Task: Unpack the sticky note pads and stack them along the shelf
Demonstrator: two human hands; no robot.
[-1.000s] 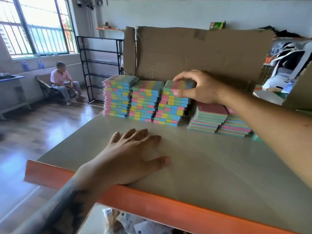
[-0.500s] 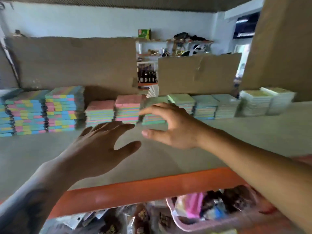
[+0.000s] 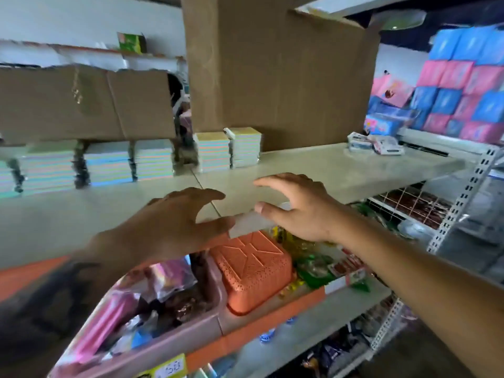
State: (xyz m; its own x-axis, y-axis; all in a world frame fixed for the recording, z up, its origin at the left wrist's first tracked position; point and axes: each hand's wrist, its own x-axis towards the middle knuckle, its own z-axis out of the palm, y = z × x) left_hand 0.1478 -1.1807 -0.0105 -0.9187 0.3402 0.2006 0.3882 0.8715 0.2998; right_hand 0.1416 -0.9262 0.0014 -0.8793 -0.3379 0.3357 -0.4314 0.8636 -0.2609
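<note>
Both empty, fingers spread: left hand and right hand over shelf front edge, sticky note pad stacks lined along its back against cardboard box, likely reaching box-ward for more pads

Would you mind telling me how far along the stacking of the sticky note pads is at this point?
Done: a row of pastel striped sticky note pad stacks lines the back of the beige shelf board. In hand: nothing; the left hand and right hand hover empty and open over the shelf's front edge. Left: bare shelf remains right of the row, before the tall brown cardboard box; whether pads remain inside is hidden.
</note>
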